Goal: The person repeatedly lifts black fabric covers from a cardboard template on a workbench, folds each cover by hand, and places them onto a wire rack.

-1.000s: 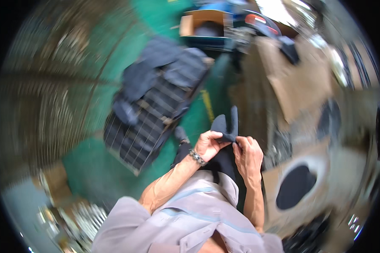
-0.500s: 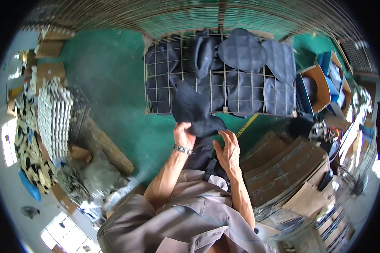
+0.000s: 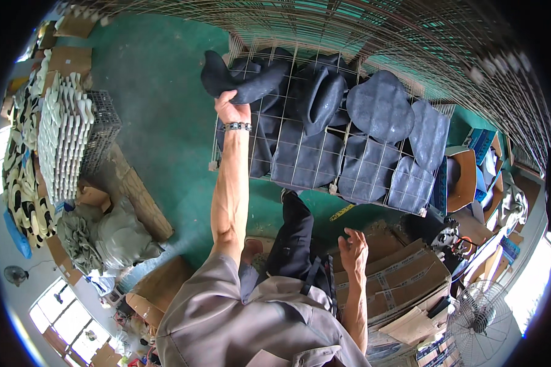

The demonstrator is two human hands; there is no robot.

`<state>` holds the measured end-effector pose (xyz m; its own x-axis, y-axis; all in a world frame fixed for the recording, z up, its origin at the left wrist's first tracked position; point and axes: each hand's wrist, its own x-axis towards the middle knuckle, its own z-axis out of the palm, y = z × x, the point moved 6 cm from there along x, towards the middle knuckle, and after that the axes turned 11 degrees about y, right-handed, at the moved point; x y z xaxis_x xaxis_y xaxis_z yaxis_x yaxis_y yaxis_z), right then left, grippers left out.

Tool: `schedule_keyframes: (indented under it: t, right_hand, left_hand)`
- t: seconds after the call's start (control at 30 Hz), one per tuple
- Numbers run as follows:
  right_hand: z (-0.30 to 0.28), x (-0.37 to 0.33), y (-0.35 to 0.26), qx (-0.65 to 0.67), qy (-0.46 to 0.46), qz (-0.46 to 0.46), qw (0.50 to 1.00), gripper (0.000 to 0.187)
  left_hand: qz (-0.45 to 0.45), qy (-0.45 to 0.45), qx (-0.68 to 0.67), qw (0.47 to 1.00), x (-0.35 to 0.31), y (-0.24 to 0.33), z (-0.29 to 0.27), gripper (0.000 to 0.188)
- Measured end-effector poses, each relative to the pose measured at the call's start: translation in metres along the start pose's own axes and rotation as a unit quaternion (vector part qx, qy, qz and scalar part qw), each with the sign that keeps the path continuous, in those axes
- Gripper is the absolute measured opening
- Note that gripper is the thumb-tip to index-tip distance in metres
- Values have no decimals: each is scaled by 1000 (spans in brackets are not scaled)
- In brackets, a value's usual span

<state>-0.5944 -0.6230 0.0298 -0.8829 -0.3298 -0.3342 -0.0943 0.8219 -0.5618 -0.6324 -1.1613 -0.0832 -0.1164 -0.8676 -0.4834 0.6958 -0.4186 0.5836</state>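
Note:
My left arm is stretched far forward. At its end my left hand (image 3: 231, 109) grips the lower edge of a black curved pad (image 3: 251, 82), rubbery-looking, bent like a saddle with one end turned up. The pad is over the far left corner of a wire mesh rack (image 3: 338, 190). Several more black pads lie on the mesh: a rounded lobed one (image 3: 381, 105), a folded one with an opening (image 3: 322, 101) and a flat one (image 3: 306, 156) on the near side. Back by the cardboard at my right, my right hand (image 3: 354, 249) is empty, with its fingers apart and slightly bent.
Tall wire mesh panels (image 3: 410, 37) rise behind the rack. Stacked flat cardboard (image 3: 404, 275) and a standing fan (image 3: 480, 315) are at the right, below open boxes (image 3: 462, 183). White moulded pieces (image 3: 64, 140), a dark crate (image 3: 101, 128) and plastic bags (image 3: 125, 232) are at the left.
My left hand has carried the black pad forward and left to the rack's far left corner. My right hand has come off the pad and moved back to the right.

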Motion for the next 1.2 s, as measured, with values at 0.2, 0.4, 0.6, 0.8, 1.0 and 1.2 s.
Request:
schedule_keyframes:
  t: [0.2, 0.4, 0.6, 0.8, 1.0, 1.2]
  right_hand:
    - [50, -14, 34, -1, -34, 11, 999, 34]
    - [77, -42, 83, -5, -45, 64, 997, 34]
    - [80, -47, 78, 13, -11, 3, 1000, 37]
    - [56, -67, 95, 24, 36, 81, 996, 33]
    - [18, -128, 115, 96, 105, 90, 986, 34]
    - [-38, -218, 175, 102, 127, 261, 951, 36]
  left_hand:
    - [43, 211, 65, 974, 113, -22, -139, 62]
    - [120, 310, 722, 607, 107, -80, -185, 77]
    - [80, 5, 880, 467, 151, -95, -184, 59]
    - [74, -6, 805, 588, 54, -145, -181, 102]
    - [189, -216, 809, 513, -98, -154, -199, 86]
    - [-51, -351, 772, 528, -286, -170, -272, 78]
